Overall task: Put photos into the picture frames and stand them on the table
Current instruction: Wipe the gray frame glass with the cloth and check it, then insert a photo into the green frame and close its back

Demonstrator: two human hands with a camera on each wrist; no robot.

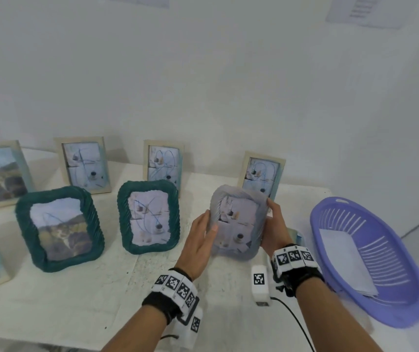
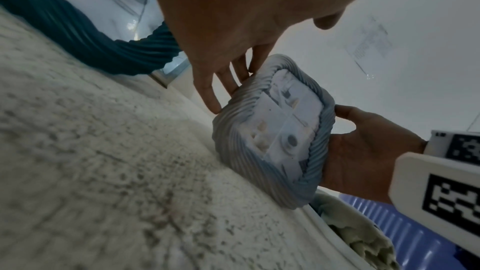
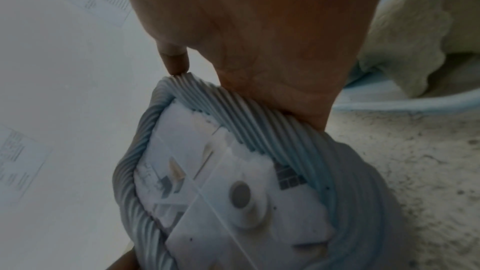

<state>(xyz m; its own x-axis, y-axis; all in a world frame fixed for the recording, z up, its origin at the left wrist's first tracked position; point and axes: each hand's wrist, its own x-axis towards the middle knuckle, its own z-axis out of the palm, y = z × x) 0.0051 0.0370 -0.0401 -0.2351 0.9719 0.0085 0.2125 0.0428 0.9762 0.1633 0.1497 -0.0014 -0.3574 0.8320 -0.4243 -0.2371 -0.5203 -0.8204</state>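
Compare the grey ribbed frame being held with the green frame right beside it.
The grey frame is pale blue-grey; the green frame is dark teal. The grey frame is held between left hand and right hand; the green frame stands unaided on the table. Both are ribbed, holding still-life photos.

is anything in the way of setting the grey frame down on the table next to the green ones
Nothing visible. The table under the grey frame, between the right green frame and the purple basket, looks bare; a beige frame stands behind.
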